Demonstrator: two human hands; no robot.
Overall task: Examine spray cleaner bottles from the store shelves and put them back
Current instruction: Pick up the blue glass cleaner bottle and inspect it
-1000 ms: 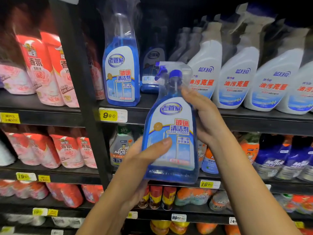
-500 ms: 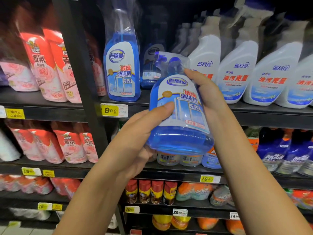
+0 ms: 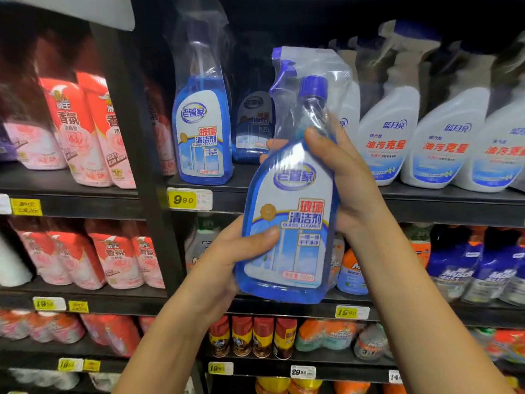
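The blue cleaner bottle [image 3: 292,223] is held just right of the yellow price tag [image 3: 182,199]. It looks full, so a bit heavy, and its clear wrap looks slippery. Neck and bottom are good spots to hold. The right hand [image 3: 346,177] curls round the neck; the left hand [image 3: 227,260] grips low down. Its back is hidden, and the tiny print is blurry.

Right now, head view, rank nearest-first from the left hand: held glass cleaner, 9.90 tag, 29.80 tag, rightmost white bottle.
1. glass cleaner: gripped by left hand.
2. 9.90 tag: shelf edge, upper left.
3. 29.80 tag: lower shelf, below.
4. rightmost white bottle: top shelf, far right.
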